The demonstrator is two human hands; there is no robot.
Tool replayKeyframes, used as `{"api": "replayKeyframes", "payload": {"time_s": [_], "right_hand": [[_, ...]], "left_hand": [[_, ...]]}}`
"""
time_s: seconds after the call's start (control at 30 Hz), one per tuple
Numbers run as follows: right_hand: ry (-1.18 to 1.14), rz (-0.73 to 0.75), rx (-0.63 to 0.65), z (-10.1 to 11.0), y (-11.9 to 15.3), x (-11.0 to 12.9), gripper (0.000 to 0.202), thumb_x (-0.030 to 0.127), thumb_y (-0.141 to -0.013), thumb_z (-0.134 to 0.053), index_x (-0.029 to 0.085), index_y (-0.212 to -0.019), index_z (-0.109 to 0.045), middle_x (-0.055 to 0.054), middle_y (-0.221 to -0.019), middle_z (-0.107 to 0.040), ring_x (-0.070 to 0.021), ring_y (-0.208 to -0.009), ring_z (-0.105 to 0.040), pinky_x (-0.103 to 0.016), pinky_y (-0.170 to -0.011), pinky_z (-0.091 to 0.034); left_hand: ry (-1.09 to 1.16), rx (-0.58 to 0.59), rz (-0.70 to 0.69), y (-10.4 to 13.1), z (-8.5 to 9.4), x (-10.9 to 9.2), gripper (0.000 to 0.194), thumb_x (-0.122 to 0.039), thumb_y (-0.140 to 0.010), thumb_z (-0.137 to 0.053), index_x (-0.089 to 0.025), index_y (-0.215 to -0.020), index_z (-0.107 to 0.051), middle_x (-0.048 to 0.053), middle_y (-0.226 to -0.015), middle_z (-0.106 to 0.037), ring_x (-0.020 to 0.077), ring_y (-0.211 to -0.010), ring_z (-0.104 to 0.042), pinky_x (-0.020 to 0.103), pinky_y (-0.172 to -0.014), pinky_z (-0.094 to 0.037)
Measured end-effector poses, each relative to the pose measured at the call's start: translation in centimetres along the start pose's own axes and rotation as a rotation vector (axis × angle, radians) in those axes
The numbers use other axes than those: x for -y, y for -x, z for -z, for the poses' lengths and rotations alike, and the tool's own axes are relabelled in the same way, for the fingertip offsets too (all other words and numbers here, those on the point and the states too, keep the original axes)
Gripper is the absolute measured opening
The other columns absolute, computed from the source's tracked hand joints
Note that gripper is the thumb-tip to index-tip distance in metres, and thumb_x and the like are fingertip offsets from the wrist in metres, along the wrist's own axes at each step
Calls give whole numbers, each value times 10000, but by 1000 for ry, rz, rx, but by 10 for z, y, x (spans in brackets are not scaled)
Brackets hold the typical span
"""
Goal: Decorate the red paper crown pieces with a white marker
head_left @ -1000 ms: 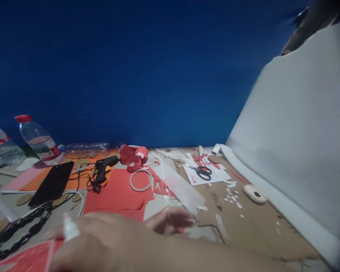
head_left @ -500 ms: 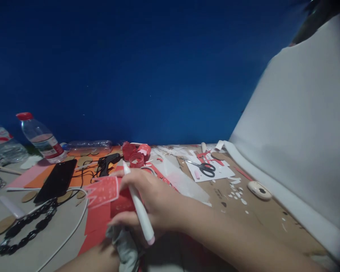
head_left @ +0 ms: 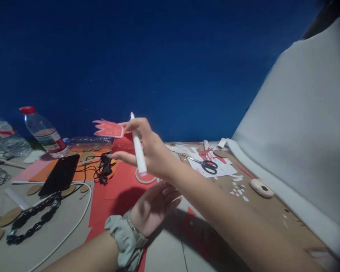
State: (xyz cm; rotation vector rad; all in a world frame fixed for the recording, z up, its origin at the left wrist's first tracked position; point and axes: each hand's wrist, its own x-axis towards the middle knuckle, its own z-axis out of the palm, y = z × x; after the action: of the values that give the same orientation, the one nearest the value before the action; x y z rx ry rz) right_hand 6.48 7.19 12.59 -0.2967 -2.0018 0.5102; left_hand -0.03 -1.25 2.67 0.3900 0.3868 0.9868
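Note:
My right hand [head_left: 151, 141] is raised over the table, closed on a red paper roll [head_left: 123, 144] between thumb and fingers. A zigzag-edged red paper piece [head_left: 109, 129] with white outlines juts left from the roll. A white marker [head_left: 138, 153] also sits in this hand, slanting across the fingers. Below it, my left hand [head_left: 151, 211] is palm up with fingers loosely extended, holding nothing visible. A grey-green scrunchie [head_left: 123, 238] circles its wrist. Red paper sheets [head_left: 102, 204] lie beneath both hands, with a pale ring [head_left: 146, 177] on top.
At left are a phone [head_left: 61, 172], a beaded bracelet [head_left: 34, 226], a white cable [head_left: 73, 223] and a red-capped bottle [head_left: 47, 134]. Black scissors [head_left: 208, 166] lie on white paper at right, near paper scraps and an oval white gadget [head_left: 261, 187]. A person in white sits at right.
My right hand has risen with the red paper roll and marker. My left hand, mostly hidden behind it before, now shows below with its fingers opened out.

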Motion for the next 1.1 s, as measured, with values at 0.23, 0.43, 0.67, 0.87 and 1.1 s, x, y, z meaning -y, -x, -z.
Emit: {"api": "replayKeyframes", "payload": {"time_s": [0.23, 0.43, 0.67, 0.87, 1.1], "right_hand": [[-91, -23, -20, -18, -5, 20, 499, 324, -823, -742, 238, -1098, -335, -33, -1107, -565, -113, -823, -605, -278, -789, -536], [12, 87, 22, -2, 5, 9, 423, 371, -846, -716, 242, -1055, -371, -60, -1092, -586, -160, -960, -599, -331, -870, -532], [-15, 88, 44, -14, -10, 28, 444, 356, -854, -698, 230, -1103, -352, -75, -1189, -592, -160, -1098, -601, -309, -983, -511], [22, 126, -22, -15, -12, 22, 410, 341, -845, -709, 220, -1081, -395, -69, -1213, -589, -171, -1133, -605, -318, -1007, -501], [-5, -99, -92, -20, -21, 35, 571, 347, -765, -781, 281, -1158, -371, -12, -1234, -588, -175, -1118, -642, -300, -982, -539]], "left_hand": [[34, 192, 230, 13, -10, 18, 336, -322, -851, -656, -81, -1072, -732, 146, -1114, -741, 255, -1015, -669, 370, -935, -477], [146, 158, -92, 10, -18, -9, 266, -226, -909, -526, -170, -827, -773, 48, -971, -777, 200, -984, -673, 325, -924, -491], [57, 227, 242, 20, -21, 24, 337, -335, -952, -522, -131, -1118, -732, 111, -1209, -715, 228, -1103, -652, 340, -981, -465], [90, 136, 133, 16, -28, 2, 338, -264, -949, -475, -82, -1033, -747, 131, -1076, -748, 226, -996, -668, 350, -942, -466], [-76, 165, 169, 20, -27, 21, 285, -282, -903, -531, -168, -1005, -772, 92, -1229, -706, 256, -1172, -624, 395, -1023, -436]]}}
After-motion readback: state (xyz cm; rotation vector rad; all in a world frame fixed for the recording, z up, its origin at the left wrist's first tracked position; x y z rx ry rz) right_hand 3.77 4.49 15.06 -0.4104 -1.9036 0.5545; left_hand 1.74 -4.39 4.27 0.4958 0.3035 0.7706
